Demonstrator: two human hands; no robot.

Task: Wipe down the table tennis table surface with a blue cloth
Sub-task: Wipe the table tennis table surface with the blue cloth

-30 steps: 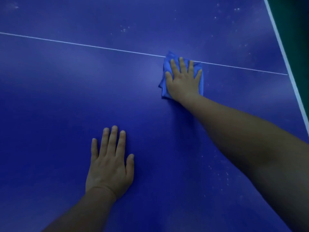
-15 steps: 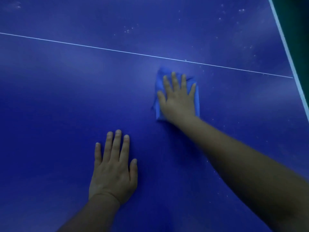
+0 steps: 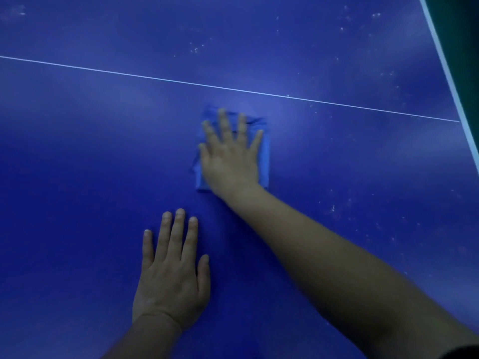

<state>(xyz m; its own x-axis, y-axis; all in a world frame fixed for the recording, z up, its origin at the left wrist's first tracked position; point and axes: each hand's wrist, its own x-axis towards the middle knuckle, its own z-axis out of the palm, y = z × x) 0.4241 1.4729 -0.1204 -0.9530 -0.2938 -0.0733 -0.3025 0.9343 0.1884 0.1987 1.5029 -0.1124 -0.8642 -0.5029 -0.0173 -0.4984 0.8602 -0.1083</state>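
Head view: the right hand (image 3: 230,161) lies flat on the blue cloth (image 3: 265,161), fingers (image 3: 224,125) spread and released, pressing the folded cloth onto the table tennis desk (image 3: 77,164) rather than grasping it. The cloth sits near the middle of the frame, just below the thin white centre line (image 3: 129,73). At about 7 o'clock from it, well apart, the left hand (image 3: 172,275) rests palm-down on bare surface, its fingers extended and holding nothing. Pale specks (image 3: 334,208) dot the surface toward 4 o'clock. The white edge line (image 3: 445,66) runs at 2 o'clock.
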